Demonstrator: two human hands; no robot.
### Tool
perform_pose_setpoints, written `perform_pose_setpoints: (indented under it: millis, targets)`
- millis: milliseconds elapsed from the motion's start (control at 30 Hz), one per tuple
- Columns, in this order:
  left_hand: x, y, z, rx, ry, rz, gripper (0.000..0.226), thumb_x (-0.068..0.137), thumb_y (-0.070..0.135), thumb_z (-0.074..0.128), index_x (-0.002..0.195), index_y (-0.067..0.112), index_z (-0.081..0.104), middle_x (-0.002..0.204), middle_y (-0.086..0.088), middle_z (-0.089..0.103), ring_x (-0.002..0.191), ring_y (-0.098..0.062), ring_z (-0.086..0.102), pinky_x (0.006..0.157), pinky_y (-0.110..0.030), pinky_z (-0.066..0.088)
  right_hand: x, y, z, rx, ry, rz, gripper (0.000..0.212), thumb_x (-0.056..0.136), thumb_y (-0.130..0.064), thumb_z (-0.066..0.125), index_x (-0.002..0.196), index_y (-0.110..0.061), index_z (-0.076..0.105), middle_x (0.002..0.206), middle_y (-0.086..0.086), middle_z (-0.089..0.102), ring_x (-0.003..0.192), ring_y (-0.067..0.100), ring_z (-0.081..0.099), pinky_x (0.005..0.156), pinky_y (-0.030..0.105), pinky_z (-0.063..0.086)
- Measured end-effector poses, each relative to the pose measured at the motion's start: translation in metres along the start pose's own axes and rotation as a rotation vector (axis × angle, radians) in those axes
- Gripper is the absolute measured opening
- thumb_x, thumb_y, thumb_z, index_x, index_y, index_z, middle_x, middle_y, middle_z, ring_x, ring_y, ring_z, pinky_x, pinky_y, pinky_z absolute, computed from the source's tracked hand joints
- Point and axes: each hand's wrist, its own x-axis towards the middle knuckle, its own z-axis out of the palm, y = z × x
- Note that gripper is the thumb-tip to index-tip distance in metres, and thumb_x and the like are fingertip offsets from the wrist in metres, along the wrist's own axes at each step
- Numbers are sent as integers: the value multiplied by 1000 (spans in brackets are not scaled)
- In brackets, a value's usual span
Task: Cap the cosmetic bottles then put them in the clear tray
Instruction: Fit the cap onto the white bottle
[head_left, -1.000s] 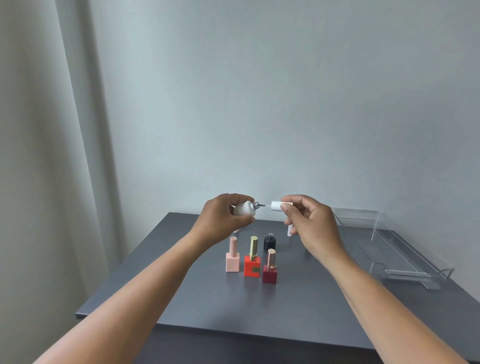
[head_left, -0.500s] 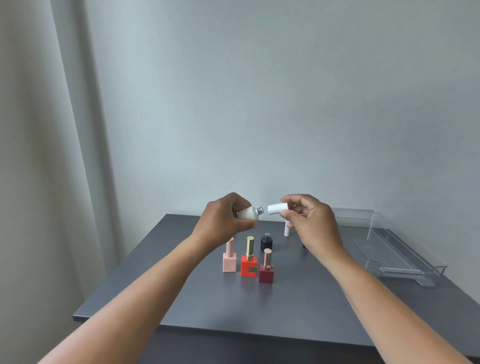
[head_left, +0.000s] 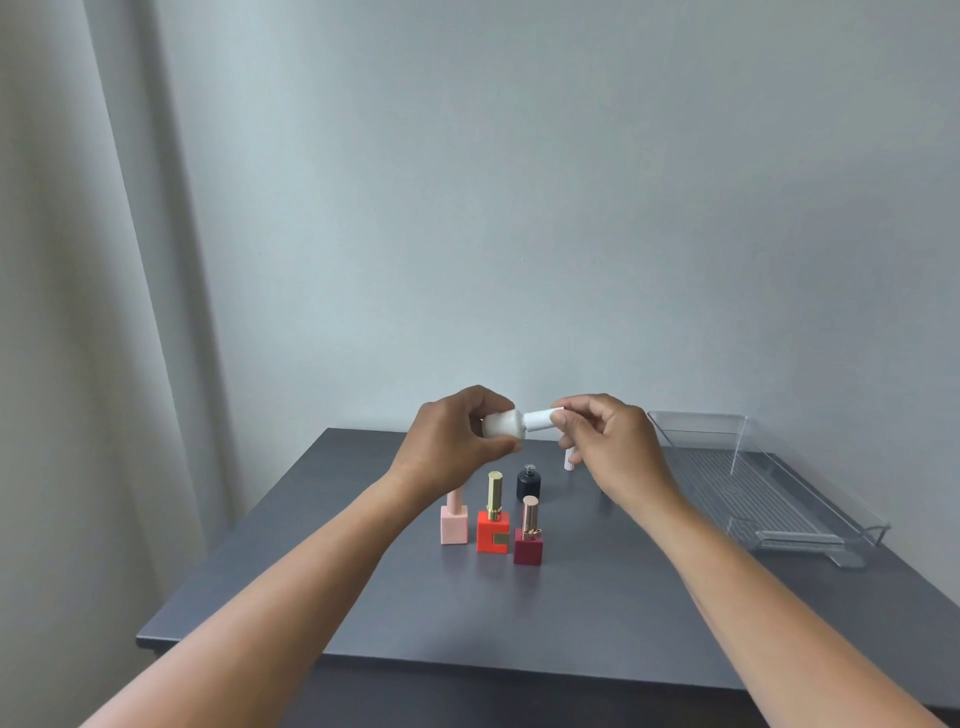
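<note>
**Cap meeting bottle, held above table**

The left hand (head_left: 457, 441) is gripping the white bottle (head_left: 503, 425) sideways; the right hand (head_left: 613, 447) is pinching the white cap (head_left: 541, 419) against its neck. Below the grip, four bottles are standing. Farther right, the clear tray (head_left: 769, 499) is lying well apart.

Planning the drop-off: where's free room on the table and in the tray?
Clear tray holds nothing visible; its ribbed floor is free. Bare tabletop lies between the dark red bottle and the tray, and along the near edge of the table. Crowded: the centre cluster, with the orange bottle, pink bottle, black bottle.
</note>
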Motion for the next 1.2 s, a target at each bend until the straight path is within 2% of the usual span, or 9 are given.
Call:
perform_pose_setpoints:
  millis: [133, 400, 500, 567, 700, 800, 900, 1067, 1200]
  targets:
    - [-2, 0, 4, -13, 2, 22, 30, 69, 21, 84, 90, 35, 68, 84, 28, 69, 78, 5, 63, 67, -6, 46, 1, 6, -2, -61, 8, 44, 32, 89, -46, 62, 67, -24, 66, 57, 2, 65, 49, 14, 61, 56, 36, 54]
    - [-4, -3, 9, -12, -16, 12, 30, 68, 24, 84, 89, 37, 67, 85, 27, 69, 77, 3, 64, 65, -9, 49, 4, 5, -10, -178, -103, 151, 72, 80, -80, 36, 59, -18, 67, 56, 1, 69, 40, 11, 56, 49, 23, 42]
    - [-3, -5, 8, -1, -9, -10, 29, 68, 25, 84, 90, 36, 68, 85, 28, 68, 76, 4, 63, 67, -11, 50, 3, 7, -14, -136, -155, 120, 48, 81, -70, 53, 95, -26, 66, 70, -2, 72, 49, 11, 61, 54, 21, 44]
    - [-3, -7, 8, 3, -11, -18, 29, 69, 25, 85, 90, 36, 68, 85, 29, 68, 75, 6, 62, 66, -10, 50, 3, 11, -15, -96, -169, 79, 30, 84, -43, 70, 109, -32, 59, 80, -2, 72, 55, 14, 64, 62, 29, 51]
    - [-2, -7, 9, 14, -11, -19, 29, 69, 24, 85, 90, 36, 68, 84, 26, 69, 75, 5, 61, 64, -8, 47, 3, 14, -13, -73, -157, 44, 15, 89, -13, 65, 93, -28, 64, 78, -3, 73, 51, 17, 57, 65, 40, 52]
    - [-3, -7, 11, 16, -13, -13, 29, 69, 22, 84, 91, 34, 68, 84, 22, 69, 75, 4, 61, 64, -7, 45, 2, 15, -14, -76, -159, 55, 6, 90, -26, 65, 84, -24, 65, 72, -1, 72, 48, 14, 56, 55, 28, 46]
    - [-4, -6, 13, 11, -19, -3, 31, 70, 21, 84, 93, 32, 67, 86, 20, 70, 75, 7, 61, 63, -4, 43, 2, 15, -13, -89, -150, 61, 28, 91, -35, 61, 69, -18, 62, 62, 1, 68, 44, 11, 53, 46, 16, 39]
    - [-5, -6, 13, 35, -43, 0, 33, 71, 23, 83, 98, 32, 67, 91, 19, 70, 81, 4, 63, 67, -8, 47, 3, 11, -10, -110, -135, 120, 52, 92, -47, 54, 55, -12, 61, 48, -1, 62, 37, 12, 51, 41, 15, 39]
    - [-4, -7, 11, 41, -38, -13, 31, 71, 24, 82, 95, 33, 66, 90, 20, 70, 80, 2, 62, 70, -15, 49, 2, 12, -14, -139, -202, 132, 51, 85, -66, 51, 68, -19, 66, 60, 0, 68, 43, 14, 56, 49, 21, 42]
